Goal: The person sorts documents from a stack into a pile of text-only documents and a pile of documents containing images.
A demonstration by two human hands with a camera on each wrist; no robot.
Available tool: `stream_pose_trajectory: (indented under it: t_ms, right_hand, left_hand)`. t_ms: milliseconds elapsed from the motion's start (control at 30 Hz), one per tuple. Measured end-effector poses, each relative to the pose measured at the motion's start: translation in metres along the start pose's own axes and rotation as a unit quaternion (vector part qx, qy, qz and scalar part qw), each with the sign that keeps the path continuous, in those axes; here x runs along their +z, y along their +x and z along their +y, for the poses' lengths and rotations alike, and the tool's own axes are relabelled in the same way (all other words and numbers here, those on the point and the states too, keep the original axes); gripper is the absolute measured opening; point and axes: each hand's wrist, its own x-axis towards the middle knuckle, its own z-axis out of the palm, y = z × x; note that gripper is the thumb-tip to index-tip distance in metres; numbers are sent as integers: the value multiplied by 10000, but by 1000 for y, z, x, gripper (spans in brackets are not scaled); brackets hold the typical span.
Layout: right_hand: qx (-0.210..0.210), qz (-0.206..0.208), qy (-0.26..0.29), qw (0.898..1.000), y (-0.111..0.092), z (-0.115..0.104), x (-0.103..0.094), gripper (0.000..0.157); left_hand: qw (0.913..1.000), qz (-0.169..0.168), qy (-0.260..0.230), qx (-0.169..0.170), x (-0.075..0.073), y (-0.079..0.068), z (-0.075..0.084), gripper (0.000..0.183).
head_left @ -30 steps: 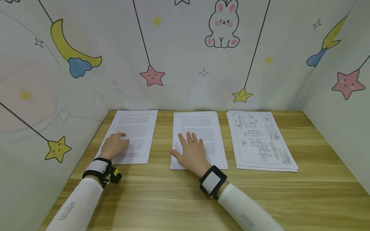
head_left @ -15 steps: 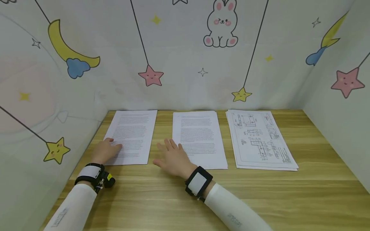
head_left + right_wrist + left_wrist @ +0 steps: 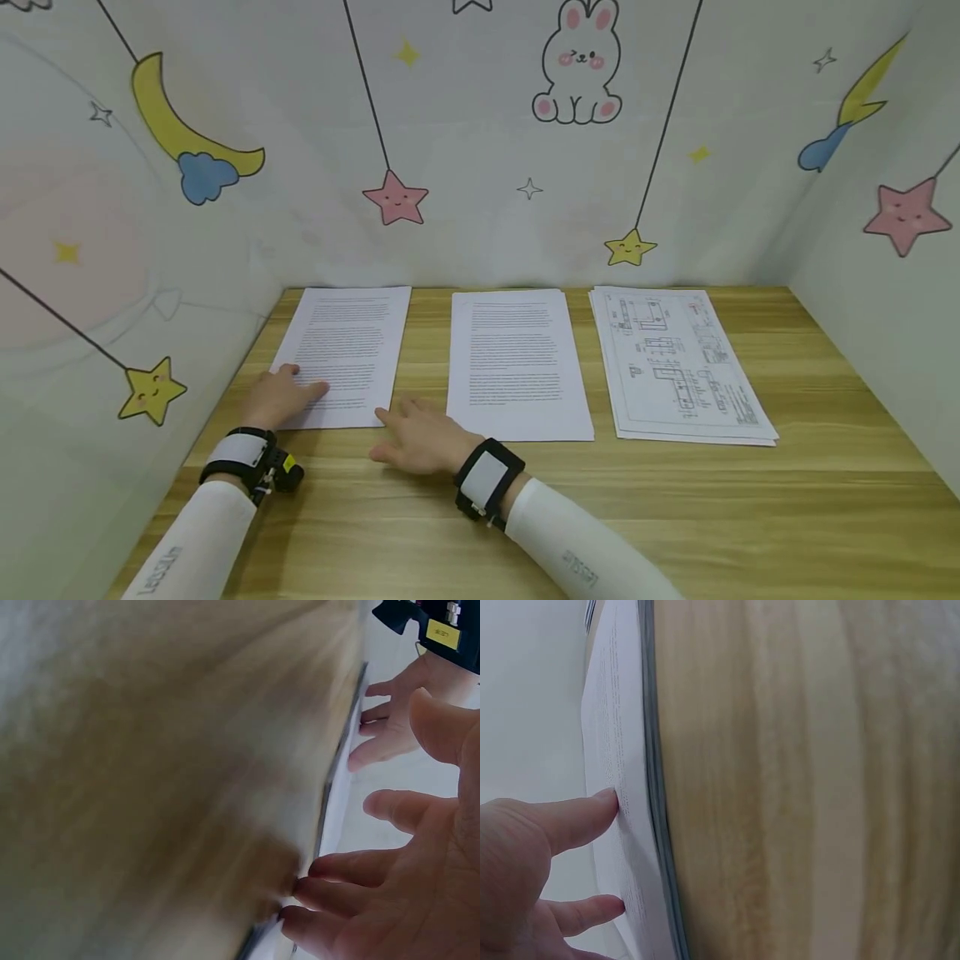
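A stack of printed text sheets lies at the left of the table. My left hand rests at its lower left, thumb and a fingertip touching the top sheet. From the left wrist view, that stack shows a thick dark side edge, and my thumb is stretched over the print. By the stack's lower right corner is my right hand, fingers extended and holding nothing. In the right wrist view its fingers reach to the stack's edge, with the left hand beyond.
A second stack of text pages lies in the middle, just beyond the right hand. Farther right is a stack of technical drawings, its sheets slightly uneven. A white cartoon-printed backdrop rises at the wooden table's back edge.
My right hand has left the middle stack and moved left and nearer, to the left stack's corner. My left hand has shifted slightly down and left on its stack.
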Motion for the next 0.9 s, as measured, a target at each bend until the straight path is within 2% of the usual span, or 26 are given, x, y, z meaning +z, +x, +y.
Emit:
stream_pose_trajectory:
  t_ms: [367,567,667,767,900]
  right_hand:
    - [334,68,263,9991,3,3,3,67]
    - [403,62,345,9986,6,6,4,65]
    - [417,14,364,9985,7,7,4,64]
    - [386,-42,329,9987,7,6,3,62]
    - [253,-151,88,9995,8,6,2,60]
  left_hand:
    - [9991,-134,145,383,13,-3,9,87]
    - [9977,-141,-135,644,9,-10,16,83]
    - [9981,-18,-312,539,4,-10,16,79]
    - [9989,97,-344,291,-1,-7,15,75]
    - [9993,94,-337,128,-3,-4,18,73]
